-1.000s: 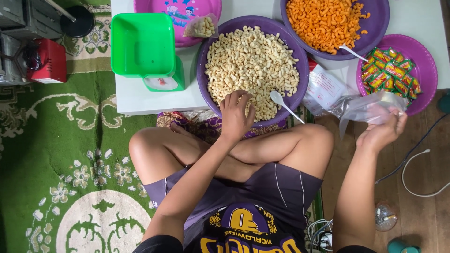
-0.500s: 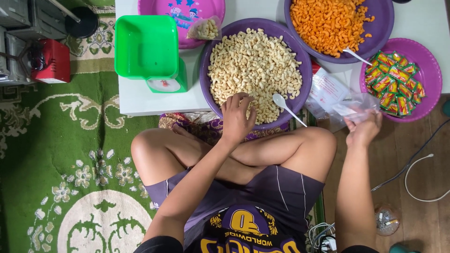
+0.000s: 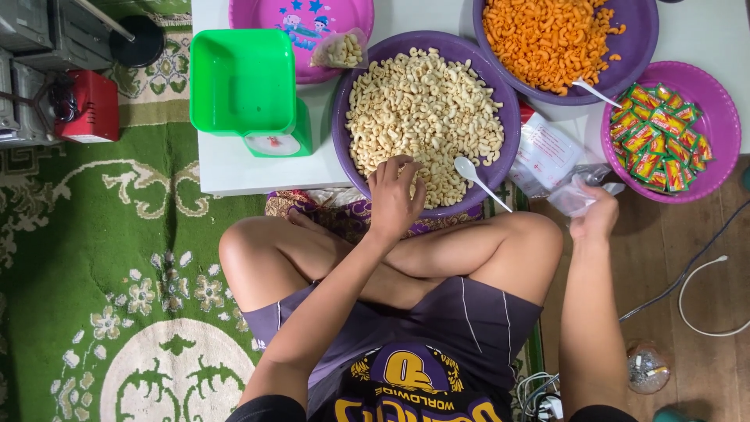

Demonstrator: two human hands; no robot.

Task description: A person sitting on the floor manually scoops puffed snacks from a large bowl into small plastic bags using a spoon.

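- Seen from above, a person sits cross-legged on the floor at the near edge of a low white table [image 3: 234, 168]
- The left hand [image 3: 393, 199] rests on the near rim of a large purple bowl [image 3: 341, 133], fingers curled loosely down into the pale puffed snacks [image 3: 422, 109] that fill it; whether it grips any pieces cannot be told
- A white plastic spoon [image 3: 478, 180] lies in the same bowl just to the hand's 3 o'clock, bowl end on the snacks, handle over the rim
- The right hand [image 3: 595, 217] is closed on a small clear plastic bag [image 3: 574, 195], pinching it at the table's near edge, well off to the 3 o'clock of the left hand
- At the bag's 11 o'clock a stack of clear packets [image 3: 543, 148] lies flat on the table
- At the right hand's 1 o'clock a pink plate [image 3: 723, 125] holds small green and red sachets [image 3: 660, 148]
- At 12 o'clock from the right hand a second purple bowl [image 3: 637, 47] holds orange curled snacks [image 3: 547, 35] and another white spoon [image 3: 595, 94]
- At the left hand's 10 o'clock a green kitchen scale [image 3: 246, 86] stands on the table, and beyond it a pink tray [image 3: 301, 19] carries a filled bag of pale snacks [image 3: 340, 48]
- A green patterned carpet [image 3: 101, 258] covers the floor at 9 o'clock
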